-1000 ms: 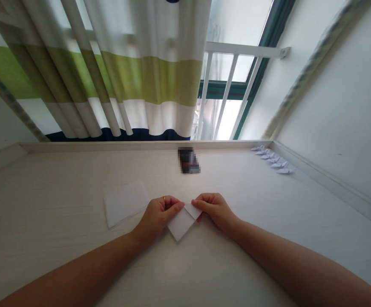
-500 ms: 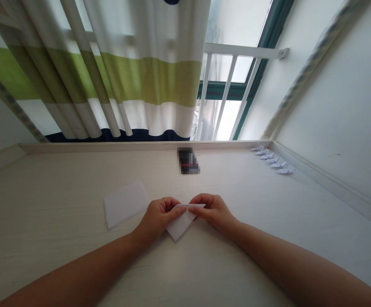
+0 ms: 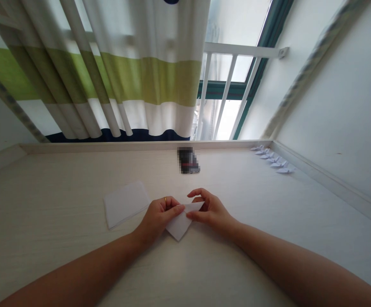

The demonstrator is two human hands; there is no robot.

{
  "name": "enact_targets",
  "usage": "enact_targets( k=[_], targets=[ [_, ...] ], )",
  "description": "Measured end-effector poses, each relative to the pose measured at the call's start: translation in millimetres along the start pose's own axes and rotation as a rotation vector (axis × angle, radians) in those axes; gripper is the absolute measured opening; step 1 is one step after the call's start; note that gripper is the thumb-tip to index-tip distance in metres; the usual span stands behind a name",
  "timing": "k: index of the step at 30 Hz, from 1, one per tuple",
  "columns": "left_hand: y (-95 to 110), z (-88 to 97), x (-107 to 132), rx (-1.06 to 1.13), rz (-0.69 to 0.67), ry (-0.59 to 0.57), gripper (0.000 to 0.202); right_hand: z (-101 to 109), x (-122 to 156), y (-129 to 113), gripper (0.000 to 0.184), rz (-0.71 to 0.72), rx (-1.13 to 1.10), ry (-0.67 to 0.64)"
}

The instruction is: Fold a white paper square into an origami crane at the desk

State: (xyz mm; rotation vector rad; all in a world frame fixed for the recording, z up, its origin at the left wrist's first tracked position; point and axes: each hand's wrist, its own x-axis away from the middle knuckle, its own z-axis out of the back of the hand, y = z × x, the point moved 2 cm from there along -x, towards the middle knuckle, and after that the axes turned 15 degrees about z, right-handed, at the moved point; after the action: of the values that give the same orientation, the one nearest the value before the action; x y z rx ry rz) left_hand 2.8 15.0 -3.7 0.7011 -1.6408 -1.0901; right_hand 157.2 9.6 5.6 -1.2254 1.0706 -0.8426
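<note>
A folded piece of white paper [image 3: 179, 226] is between my hands, its lower corner pointing toward me and a flap along its top edge. My left hand [image 3: 161, 215], with a ring on one finger, pinches the paper's left side between thumb and fingers. At the paper's right corner is my right hand [image 3: 211, 209]. Its thumb lies on the front of the paper and the index finger is raised off it, while the other fingers are partly hidden behind the corner. To the left of my left hand lies a stack of white paper sheets [image 3: 126, 204].
A dark, pixelated object [image 3: 188, 160] lies near the back edge of the white surface [image 3: 60, 196]. Several small folded paper figures [image 3: 274, 161] stand in a row at the back right corner. Behind are a striped curtain [image 3: 153, 81] and a white railing [image 3: 243, 50].
My right index finger has lifted off the paper and the right thumb has shifted slightly down. The paper has turned a little, its right corner rising. My left hand has barely moved.
</note>
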Motion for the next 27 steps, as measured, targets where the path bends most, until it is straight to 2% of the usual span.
enact_targets(
  k=[13,19,24,27],
  targets=[
    [0.5,-0.5,0.1,0.169,0.044,-0.022,0.022,-1.4,-0.6,-2.4,0.048,0.010,-0.166,0.082],
    [1.9,0.8,-1.5,0.153,0.011,0.002,0.023,-0.7,-1.2,-2.6,0.042,0.074,-0.211,0.120],
    [3.3,0.4,1.8,-0.027,-0.091,0.080,0.022,4.3,-1.2,0.4,0.033,0.210,0.060,0.080],
    [6.8,0.7,5.1,-0.172,-0.299,0.171,0.018,6.6,2.9,-6.7,0.017,0.416,0.355,0.066]
  ],
)
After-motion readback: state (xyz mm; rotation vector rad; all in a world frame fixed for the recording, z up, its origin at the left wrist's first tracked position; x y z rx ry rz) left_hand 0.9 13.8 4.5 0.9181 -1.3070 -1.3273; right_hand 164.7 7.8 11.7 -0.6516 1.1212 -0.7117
